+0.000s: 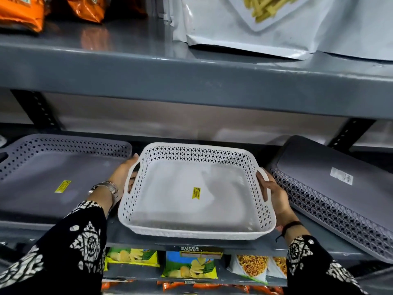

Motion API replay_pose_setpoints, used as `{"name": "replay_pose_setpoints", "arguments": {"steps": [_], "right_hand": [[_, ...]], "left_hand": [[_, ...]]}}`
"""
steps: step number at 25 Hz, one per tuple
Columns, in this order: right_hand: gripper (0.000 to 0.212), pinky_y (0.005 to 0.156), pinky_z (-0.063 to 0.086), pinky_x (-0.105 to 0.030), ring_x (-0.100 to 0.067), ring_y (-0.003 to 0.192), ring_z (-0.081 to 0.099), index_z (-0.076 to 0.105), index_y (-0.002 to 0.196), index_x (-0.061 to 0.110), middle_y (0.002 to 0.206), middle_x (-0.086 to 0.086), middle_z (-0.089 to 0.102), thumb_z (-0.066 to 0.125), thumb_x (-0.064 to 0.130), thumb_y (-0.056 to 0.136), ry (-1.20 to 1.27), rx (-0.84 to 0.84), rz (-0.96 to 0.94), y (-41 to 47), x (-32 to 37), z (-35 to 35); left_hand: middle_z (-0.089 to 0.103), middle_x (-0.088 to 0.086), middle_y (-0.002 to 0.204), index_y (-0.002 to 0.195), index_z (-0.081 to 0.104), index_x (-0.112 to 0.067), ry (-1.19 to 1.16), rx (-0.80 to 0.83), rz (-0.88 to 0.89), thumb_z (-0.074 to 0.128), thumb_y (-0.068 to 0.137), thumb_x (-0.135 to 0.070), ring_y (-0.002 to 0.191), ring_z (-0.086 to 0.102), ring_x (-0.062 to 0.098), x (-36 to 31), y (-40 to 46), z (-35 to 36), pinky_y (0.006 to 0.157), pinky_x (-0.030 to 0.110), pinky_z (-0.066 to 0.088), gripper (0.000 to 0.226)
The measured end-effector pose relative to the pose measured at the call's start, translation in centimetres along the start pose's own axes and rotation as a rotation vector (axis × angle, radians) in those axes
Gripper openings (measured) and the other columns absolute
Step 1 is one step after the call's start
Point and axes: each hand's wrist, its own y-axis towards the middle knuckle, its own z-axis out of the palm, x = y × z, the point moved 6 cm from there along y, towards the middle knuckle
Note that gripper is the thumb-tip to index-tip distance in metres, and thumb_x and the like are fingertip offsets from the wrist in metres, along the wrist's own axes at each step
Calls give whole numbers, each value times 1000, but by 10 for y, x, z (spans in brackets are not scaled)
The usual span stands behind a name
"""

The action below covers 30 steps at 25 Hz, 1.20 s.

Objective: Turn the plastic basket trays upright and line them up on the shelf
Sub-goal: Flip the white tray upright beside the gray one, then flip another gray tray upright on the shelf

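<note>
A white perforated basket tray (170, 211) sits upright in the middle of the grey shelf (191, 244), a yellow price sticker on its floor. My left hand (122, 176) grips its left handle and my right hand (274, 194) grips its right handle. To the left lies a grey basket tray (42, 177), upright, open side up, with a yellow sticker inside. To the right a second grey basket tray (331, 188) lies upside down and tilted, its flat bottom with a white label facing up.
The shelf above (191, 77) hangs low over the trays and carries orange snack bags (21, 11) and white pouches (276, 28). Below the shelf edge, with its price tag (201, 252), snack packets (189, 267) fill the lower shelf.
</note>
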Motion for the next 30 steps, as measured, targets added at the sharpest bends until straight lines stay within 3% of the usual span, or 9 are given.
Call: {"name": "replay_pose_setpoints", "arguments": {"steps": [5, 9, 11, 14, 17, 20, 25, 27, 30], "right_hand": [[45, 92, 44, -44, -31, 105, 56, 35, 134, 17, 129, -15, 52, 35, 13, 89, -139, -52, 13, -5, 2, -2], [45, 101, 27, -29, -22, 133, 32, 25, 138, 12, 148, -9, 31, 30, 21, 94, -247, -101, -97, -20, 39, -11], [44, 103, 23, -26, -16, 132, 30, 28, 136, 10, 148, -8, 31, 29, 23, 94, -181, -124, -165, -26, 63, -28], [57, 102, 29, -27, -18, 127, 39, 43, 126, 12, 135, -6, 45, 47, 48, 83, -246, -312, -230, -38, 98, -93], [41, 101, 32, -33, -24, 122, 43, 45, 124, 2, 135, -16, 47, 46, 26, 90, -408, -634, -290, -54, 123, -182], [40, 97, 33, -34, -33, 122, 45, 41, 129, 3, 137, -22, 46, 38, 21, 94, -642, -779, -249, -61, 125, -237], [40, 104, 32, -42, -41, 125, 40, 38, 129, -4, 135, -29, 44, 39, 11, 91, -871, -802, -289, -50, 139, -289], [34, 103, 36, -44, -42, 120, 46, 46, 119, -9, 128, -30, 50, 40, 8, 90, -841, -788, -145, -43, 129, -313], [44, 106, 35, -46, -37, 121, 47, 48, 122, -1, 132, -23, 50, 38, 29, 92, -645, -630, 153, -34, 95, -337]], "left_hand": [[41, 14, 146, 141, 34, -9, 266, -198, 105, 37, 97, -37, 131, 41, 33, -10, 3, 6, 114, 42, 31, 53], [47, 25, 140, 138, 39, -7, 696, -454, 398, 47, 93, -18, 126, 46, 40, -49, -21, 45, 108, 42, 40, 47], [48, 24, 139, 137, 41, -6, 695, -410, 527, 48, 92, -14, 125, 47, 39, -64, -31, 86, 107, 40, 39, 46], [44, 18, 144, 138, 40, -7, 700, -225, 601, 47, 93, -13, 123, 49, 34, -67, -40, 176, 105, 34, 38, 46], [43, 16, 145, 140, 35, -10, 738, -40, 611, 45, 94, -18, 125, 48, 33, -59, -43, 277, 105, 35, 38, 47], [39, 16, 147, 143, 29, -9, 758, 55, 565, 42, 96, -25, 132, 41, 32, -49, -34, 343, 108, 34, 35, 51], [45, 18, 144, 140, 37, -7, 834, 71, 500, 35, 99, -30, 130, 44, 32, -41, -5, 403, 107, 33, 35, 47], [43, 19, 145, 138, 41, -5, 897, 52, 481, 32, 100, -30, 132, 42, 32, -36, 12, 409, 110, 32, 32, 46], [46, 27, 140, 138, 40, -3, 949, 4, 337, 25, 99, -40, 126, 47, 39, -24, 32, 403, 107, 37, 37, 56]]}}
